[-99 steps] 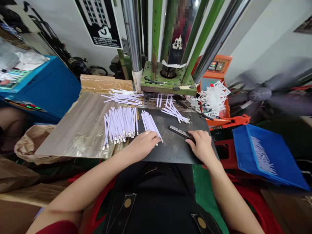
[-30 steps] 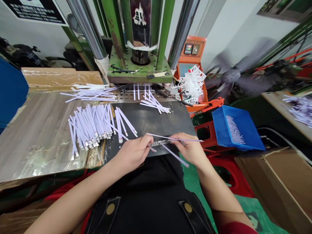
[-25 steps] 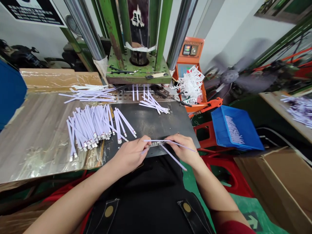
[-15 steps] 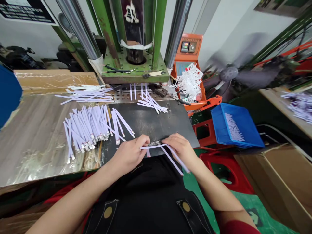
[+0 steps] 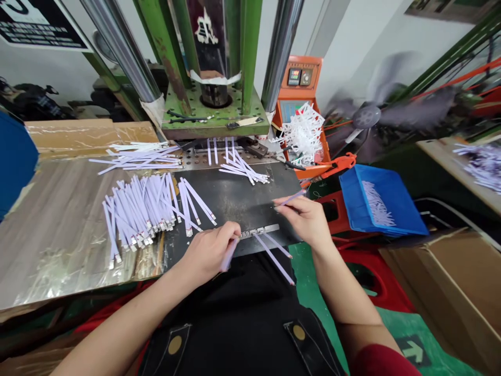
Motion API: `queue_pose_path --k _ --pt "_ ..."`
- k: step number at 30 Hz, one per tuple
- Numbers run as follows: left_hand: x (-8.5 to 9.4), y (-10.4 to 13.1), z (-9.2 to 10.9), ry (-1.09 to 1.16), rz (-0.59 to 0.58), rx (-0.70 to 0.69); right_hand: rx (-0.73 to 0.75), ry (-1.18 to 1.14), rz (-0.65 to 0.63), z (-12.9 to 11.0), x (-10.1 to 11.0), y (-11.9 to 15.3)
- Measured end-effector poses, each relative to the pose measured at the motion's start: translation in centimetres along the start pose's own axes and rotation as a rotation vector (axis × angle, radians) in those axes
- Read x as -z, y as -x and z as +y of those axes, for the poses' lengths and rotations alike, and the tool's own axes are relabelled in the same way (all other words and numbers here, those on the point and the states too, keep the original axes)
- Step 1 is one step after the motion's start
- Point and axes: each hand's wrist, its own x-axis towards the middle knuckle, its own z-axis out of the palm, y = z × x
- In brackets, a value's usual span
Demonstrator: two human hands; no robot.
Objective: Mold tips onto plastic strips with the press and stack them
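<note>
Here, the left hand (image 5: 209,248) has its grip pinched on a slotted metal bar (image 5: 270,228), two lavender strips (image 5: 274,259) jutting from it; above the table (image 5: 242,198), the right hand (image 5: 303,218) pinches a loose strip (image 5: 294,197).

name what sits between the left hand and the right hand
In the head view, the slim metal bar runs out of the left hand, with two lavender strips slanting from it, then a stretch of dark board before the right hand.
</note>
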Motion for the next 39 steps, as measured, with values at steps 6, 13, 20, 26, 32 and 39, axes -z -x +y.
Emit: queue_pose_path --k 6,13,20,26,32,39 --pt "-0.2 -0.3 -0.3 0.014 -0.068 -0.001 -0.026 -0.135 -0.118 -1.0 -2.2 -0.5" --pt "0.9 -1.7 -1.3 0.319 0.015 0.018 0.127 -0.183 -0.191 -2.1 -2.6 -2.0" --pt "0.5 -2.3 -1.0 0.352 0.237 0.013 0.293 -0.176 -0.392 -2.3 -2.5 -2.6" --pt "0.1 1.3 -2.5 0.409 0.214 0.062 0.269 -0.098 -0.545 -0.7 0.0 0.6" --pt "-0.5 1.9 -1.8 0.231 0.243 -0.078 0.376 -0.117 -0.388 0.2 -3.1 2.1" --pt "0.0 1.5 -1.6 0.132 0.149 -0.105 0.318 0.153 -0.348 1.6 -2.0 2.7"
